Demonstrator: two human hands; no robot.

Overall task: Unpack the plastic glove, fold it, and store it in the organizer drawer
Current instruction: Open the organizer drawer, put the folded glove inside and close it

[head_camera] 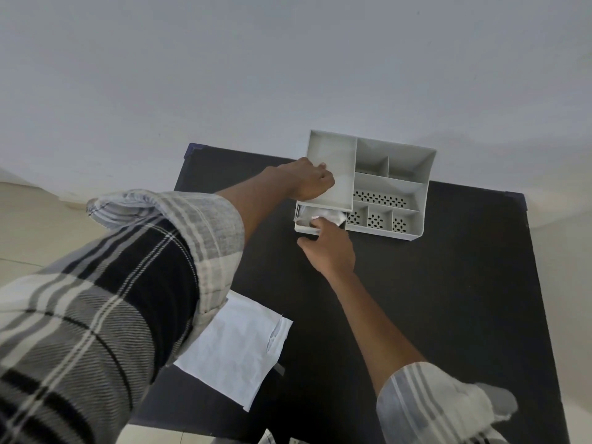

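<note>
Plaid sleeves frame the view as a person's two hands work at a grey organizer standing by the far edge of a dark tabletop. Nearer the front-left corner lies a flat white wrapper, torn open along one side and apparently emptied.

The left hand is curled against the organizer's left side, fingers closed on the rim of the large upper tray, seemingly to steady it. The right hand reaches into the small drawer, which is pulled partly out below that tray; its fingertips press on the plastic glove, a crumpled clear-white bundle sitting inside the drawer. Whether the fingers pinch the glove or merely push it down cannot be told.

By its look the glove is thin film: almost weightless, limp, slippery and inclined to spring out of its folds. It would be best held flat across the folded middle, under several fingertips, rather than by a loose edge that could catch when the drawer slides shut. The organizer itself looks light enough to skid, which a bracing hand would prevent.

No brand, label or readable writing appears on the wrapper, the organizer or the tabletop.
</note>
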